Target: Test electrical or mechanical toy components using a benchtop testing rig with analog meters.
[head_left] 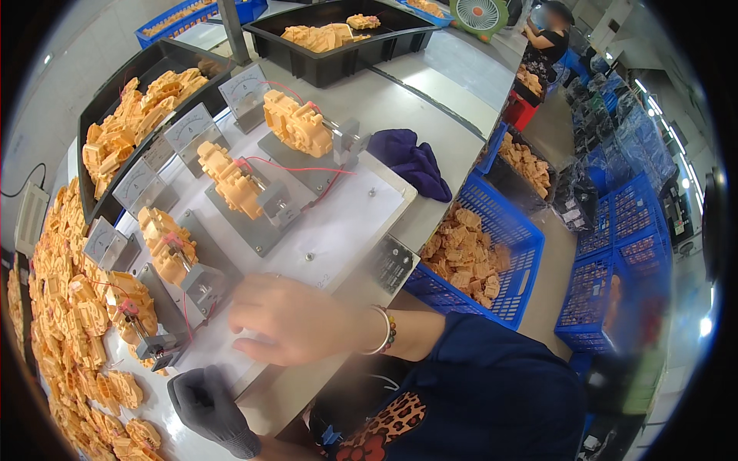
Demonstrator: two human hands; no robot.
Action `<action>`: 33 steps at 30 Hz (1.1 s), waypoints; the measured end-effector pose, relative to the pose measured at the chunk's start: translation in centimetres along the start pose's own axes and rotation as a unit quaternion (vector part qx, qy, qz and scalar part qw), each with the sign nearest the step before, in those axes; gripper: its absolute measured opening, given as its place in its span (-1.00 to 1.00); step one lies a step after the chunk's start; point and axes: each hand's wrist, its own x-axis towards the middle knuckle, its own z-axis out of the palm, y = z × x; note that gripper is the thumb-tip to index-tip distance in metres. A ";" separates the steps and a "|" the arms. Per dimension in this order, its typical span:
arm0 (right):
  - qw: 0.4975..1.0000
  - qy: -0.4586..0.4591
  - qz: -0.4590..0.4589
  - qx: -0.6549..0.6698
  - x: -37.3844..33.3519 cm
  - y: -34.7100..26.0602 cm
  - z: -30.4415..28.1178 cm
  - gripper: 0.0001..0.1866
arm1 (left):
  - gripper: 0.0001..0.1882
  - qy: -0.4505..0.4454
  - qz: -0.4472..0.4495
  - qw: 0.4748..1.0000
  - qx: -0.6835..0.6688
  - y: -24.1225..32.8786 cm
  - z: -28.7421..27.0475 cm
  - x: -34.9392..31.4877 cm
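Four plastic housings (227, 178) sit in a row in grey fixtures (247, 230) on a white board (346, 223), one pc. per fixture. Each is pale orange & matte, w/ stepped ribs, rounded bosses & cut-outs; thin red wires (296, 166) run by them. Smooth grey blocks (277, 205), of metallic look, stand at their ends. Behind is a row of analog meters (194, 132) w/ slanted faces. The R hand (284, 319), bare, is over the board near the closer fixtures; its fingers are half bent, & one cannot tell if sth. is inside. The L hand (206, 407), in a dark-grey glove w/ ribbed cuff, is curled almost to a fist; its contents, if any, are hidden. Similar pcs. lie in a loose heap (69, 307) at left, & also in a black plastic tray (369, 61) & a blue lattice crate (524, 273).
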 end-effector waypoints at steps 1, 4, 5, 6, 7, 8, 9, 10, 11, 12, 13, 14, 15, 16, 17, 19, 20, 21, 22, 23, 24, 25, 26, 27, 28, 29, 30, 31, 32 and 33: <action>1.000 0.006 -0.001 -0.002 0.0 0.0 0.0 -0.81 | -0.87 -0.004 0.009 1.000 0.009 -0.1 0.0 0.1; 1.000 0.007 -0.001 0.001 0.0 0.0 0.0 -0.81 | -0.87 -0.008 0.014 1.000 0.014 -0.1 -0.1 0.1; 1.000 0.002 0.000 0.002 0.0 0.0 0.0 -0.81 | -0.87 -0.007 0.011 1.000 0.011 -0.1 0.0 0.0; 1.000 0.000 -0.001 0.001 0.0 0.0 0.0 -0.81 | -0.87 -0.007 0.011 1.000 0.011 -0.1 0.0 0.0; 1.000 0.002 -0.003 0.000 0.0 0.0 0.0 -0.81 | -0.88 -0.001 -0.002 1.000 -0.001 -0.1 0.0 -0.1; 1.000 -0.003 -0.002 0.002 0.0 0.0 0.0 -0.81 | -0.89 0.006 -0.016 1.000 -0.013 0.0 0.1 -0.1; 1.000 0.000 -0.001 0.001 0.0 0.0 0.0 -0.80 | -0.89 0.006 -0.017 1.000 -0.013 0.0 0.1 -0.1; 1.000 0.007 -0.002 0.000 0.0 0.0 0.0 -0.80 | -0.90 0.015 -0.006 1.000 -0.005 0.1 0.2 -0.1; 1.000 0.002 -0.001 0.001 0.0 0.0 0.0 -0.80 | -0.91 0.024 0.004 1.000 0.003 0.1 0.2 -0.1; 1.000 0.003 0.000 0.006 0.0 0.0 0.0 -0.80 | -0.91 0.024 0.003 1.000 0.003 0.1 0.2 0.0; 1.000 0.010 0.000 0.011 0.0 0.0 0.0 -0.80 | -0.91 0.019 0.012 1.000 0.006 0.2 0.2 0.0; 1.000 0.004 0.001 0.011 0.1 0.0 0.0 -0.80 | -0.92 0.015 0.020 1.000 0.009 0.2 0.2 0.0; 1.000 0.006 0.002 0.005 0.1 0.0 0.0 -0.81 | -0.92 0.015 0.020 1.000 0.009 0.2 0.1 0.0; 1.000 0.012 0.002 0.000 0.1 0.0 0.1 -0.81 | -0.92 0.012 0.022 1.000 0.010 0.2 0.1 0.0; 1.000 0.006 0.003 -0.001 0.1 0.0 0.1 -0.81 | -0.91 0.008 0.025 1.000 0.011 0.2 0.1 0.0; 1.000 0.003 0.000 -0.007 0.1 0.0 0.0 -0.81 | -0.91 0.008 0.022 1.000 0.012 0.2 0.1 -0.1; 1.000 0.003 0.000 -0.006 0.1 0.0 0.1 -0.81 | -0.91 0.008 0.019 1.000 0.013 0.2 0.1 -0.1; 1.000 0.005 -0.003 -0.006 0.1 0.0 0.1 -0.81 | -0.91 0.009 0.019 1.000 0.013 0.2 0.1 0.0; 1.000 0.008 -0.005 -0.005 0.1 0.0 0.1 -0.81 | -0.91 0.007 0.020 1.000 0.018 0.2 0.1 0.0; 1.000 0.007 -0.005 -0.005 0.1 0.0 0.1 -0.81 | -0.90 0.006 0.023 0.999 0.023 0.3 0.1 0.0; 1.000 0.006 -0.006 -0.006 0.1 0.0 0.1 -0.81 | -0.90 0.007 0.022 0.999 0.023 0.3 0.1 0.0; 1.000 0.004 -0.006 -0.008 0.1 0.0 0.1 -0.81 | -0.90 0.007 0.017 1.000 0.017 0.4 0.1 0.0; 1.000 0.003 -0.006 -0.008 0.1 0.0 0.1 -0.81 | -0.90 0.007 0.011 1.000 0.011 0.5 0.1 0.0; 1.000 0.003 -0.006 -0.007 0.1 0.0 0.1 -0.81 | -0.90 0.008 0.011 1.000 0.011 0.5 0.1 -0.1; 1.000 0.003 -0.005 -0.007 0.1 0.0 0.1 -0.81 | -0.90 0.009 0.011 1.000 0.010 0.6 0.2 -0.1; 1.000 0.003 -0.005 -0.007 0.1 0.0 0.1 -0.81 | -0.90 0.011 0.012 1.000 0.008 0.6 0.2 -0.1; 1.000 0.003 -0.003 -0.008 0.1 0.0 0.1 -0.81 | -0.90 0.011 0.012 1.000 0.008 0.6 0.2 -0.1; 1.000 0.010 -0.003 -0.012 0.1 -0.1 0.0 -0.80 | -0.90 0.011 0.015 1.000 0.013 0.6 0.2 -0.1; 1.000 0.004 -0.001 -0.010 0.1 -0.1 0.0 -0.80 | -0.90 0.010 0.018 1.000 0.018 0.5 0.2 -0.1; 1.000 0.004 -0.001 -0.011 0.1 -0.1 0.0 -0.80 | -0.90 0.010 0.018 1.000 0.018 0.5 0.2 0.0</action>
